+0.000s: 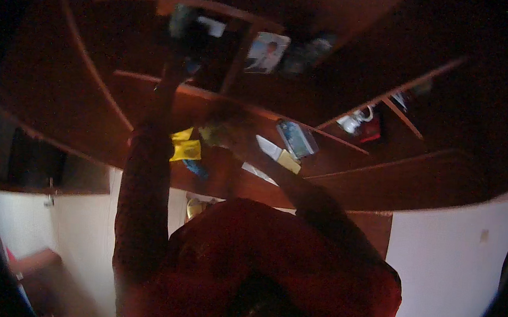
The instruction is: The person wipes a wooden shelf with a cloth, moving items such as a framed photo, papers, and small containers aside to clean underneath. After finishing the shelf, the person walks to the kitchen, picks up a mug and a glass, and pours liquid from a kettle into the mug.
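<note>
My left arm stretches forward, and my left hand [175, 67] is at the lower edge of a shelf compartment [144, 78], dark and blurred. A small bluish thing [192, 68] shows beside it; whether the hand holds it is unclear. Over the wooden desk top, my right hand [240, 129] is blurred against a yellow-green, cloth-like thing [213, 134] and appears to grip it. Between my arms lie a yellow packet [186, 150] and a blue item [195, 168]. Near my right forearm are a white-and-yellow item [278, 153], a white strip [259, 173] and a clear-looking pack [297, 139].
A photo of a person [268, 52] stands on the shelf beside dark objects [307, 54]. A white object with a looped part [354, 120] and a red box [371, 129] occupy the right compartment. An upright wooden divider edge [88, 63] rises at left.
</note>
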The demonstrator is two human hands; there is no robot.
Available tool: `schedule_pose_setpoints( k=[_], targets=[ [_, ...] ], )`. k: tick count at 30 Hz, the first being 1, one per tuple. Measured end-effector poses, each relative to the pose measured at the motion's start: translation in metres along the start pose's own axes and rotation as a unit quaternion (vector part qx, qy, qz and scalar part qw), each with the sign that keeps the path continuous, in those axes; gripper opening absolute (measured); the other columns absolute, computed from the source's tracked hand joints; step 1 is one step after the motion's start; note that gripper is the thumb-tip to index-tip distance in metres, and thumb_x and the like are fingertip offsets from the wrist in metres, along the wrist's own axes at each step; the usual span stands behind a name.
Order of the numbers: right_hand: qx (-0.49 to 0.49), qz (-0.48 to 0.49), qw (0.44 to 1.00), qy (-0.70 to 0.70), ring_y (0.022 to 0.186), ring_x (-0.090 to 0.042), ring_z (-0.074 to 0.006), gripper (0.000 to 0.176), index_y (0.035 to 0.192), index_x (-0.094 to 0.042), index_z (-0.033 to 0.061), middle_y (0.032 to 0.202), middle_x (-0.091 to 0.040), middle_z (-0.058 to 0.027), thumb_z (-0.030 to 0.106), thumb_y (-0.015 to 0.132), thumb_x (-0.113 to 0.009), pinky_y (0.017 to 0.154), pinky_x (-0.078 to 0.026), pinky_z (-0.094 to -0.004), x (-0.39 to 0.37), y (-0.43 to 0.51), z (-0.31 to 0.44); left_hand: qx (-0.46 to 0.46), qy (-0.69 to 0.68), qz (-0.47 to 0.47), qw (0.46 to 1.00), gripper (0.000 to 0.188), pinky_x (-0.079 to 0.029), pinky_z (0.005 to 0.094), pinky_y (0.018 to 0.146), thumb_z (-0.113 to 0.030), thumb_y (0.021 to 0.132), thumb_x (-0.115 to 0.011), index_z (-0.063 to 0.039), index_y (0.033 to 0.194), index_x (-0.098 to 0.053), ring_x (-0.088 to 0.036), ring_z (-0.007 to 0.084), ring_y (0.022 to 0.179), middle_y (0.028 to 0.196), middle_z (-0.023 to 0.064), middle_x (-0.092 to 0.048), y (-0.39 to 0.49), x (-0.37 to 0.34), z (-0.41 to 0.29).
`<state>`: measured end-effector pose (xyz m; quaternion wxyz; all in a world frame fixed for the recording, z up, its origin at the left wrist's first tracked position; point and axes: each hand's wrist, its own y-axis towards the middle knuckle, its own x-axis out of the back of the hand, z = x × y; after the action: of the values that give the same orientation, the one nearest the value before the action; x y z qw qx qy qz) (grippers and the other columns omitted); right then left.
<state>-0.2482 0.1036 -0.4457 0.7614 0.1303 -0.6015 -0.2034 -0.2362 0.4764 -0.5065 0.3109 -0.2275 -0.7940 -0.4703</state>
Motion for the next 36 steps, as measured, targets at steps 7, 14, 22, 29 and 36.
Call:
schedule_pose_setpoints(
  k=[7, 14, 22, 29, 36],
  targets=[
    [-0.164, 0.073, 0.971, 0.154, 0.099, -0.060, -0.0362, 0.035, 0.117, -0.063, 0.0099, 0.108, -0.062, -0.0195, 0.027, 0.086, -0.062, 0.085, -0.049, -0.0483, 0.041, -0.019, 0.033, -0.001, 0.014, 0.026, 1.000, 0.060, -0.053, 0.0469, 0.082, -0.039, 0.071, -0.078, -0.004, 0.117, -0.061, -0.064, 0.0348, 0.098, 0.109, 0.0165, -0.066, 0.012, -0.007, 0.006],
    [-0.220, 0.050, 0.966, 0.125, 0.094, -0.064, -0.0366, 0.038, 0.119, -0.061, 0.0077, 0.109, -0.063, -0.0192, 0.021, 0.083, -0.064, 0.085, -0.051, -0.0447, 0.042, -0.037, 0.039, -0.003, 0.023, 0.041, 0.999, 0.057, -0.054, 0.0463, 0.080, -0.037, 0.073, -0.077, -0.004, 0.117, -0.061, -0.064, 0.0343, 0.097, 0.109, 0.0173, -0.065, 0.016, -0.011, 0.007],
    [-0.099, 0.088, 0.990, -0.037, 0.096, -0.064, -0.0322, 0.037, 0.126, -0.058, 0.0139, 0.116, -0.063, -0.0123, 0.028, 0.091, -0.057, 0.084, -0.053, -0.0416, 0.012, -0.096, -0.005, 0.001, 0.045, 0.052, 0.998, 0.053, -0.054, 0.0456, 0.079, -0.035, 0.076, -0.076, -0.003, 0.116, -0.061, -0.064, 0.0338, 0.096, 0.109, 0.0181, -0.065, 0.006, -0.012, 0.012],
    [-0.249, -0.012, 0.945, 0.213, 0.100, -0.063, -0.0282, 0.037, 0.125, -0.058, 0.0105, 0.111, -0.065, -0.0130, 0.035, 0.097, -0.051, 0.084, -0.052, -0.0404, 0.040, -0.092, -0.066, 0.007, 0.049, 0.041, 0.998, 0.051, -0.055, 0.0450, 0.077, -0.033, 0.079, -0.075, -0.002, 0.116, -0.061, -0.065, 0.0333, 0.095, 0.110, 0.0189, -0.064, -0.017, -0.017, 0.031],
    [-0.355, -0.164, 0.886, 0.249, 0.098, -0.063, -0.0242, 0.041, 0.126, -0.057, 0.0089, 0.109, -0.065, -0.0108, 0.038, 0.098, -0.050, 0.085, -0.051, -0.0376, 0.082, -0.045, -0.162, 0.005, 0.020, 0.107, 0.994, 0.052, -0.055, 0.0473, 0.078, -0.028, 0.081, -0.073, 0.001, 0.121, -0.056, -0.063, 0.0359, 0.100, 0.114, 0.0228, -0.061, -0.037, -0.008, 0.020]
  ],
)
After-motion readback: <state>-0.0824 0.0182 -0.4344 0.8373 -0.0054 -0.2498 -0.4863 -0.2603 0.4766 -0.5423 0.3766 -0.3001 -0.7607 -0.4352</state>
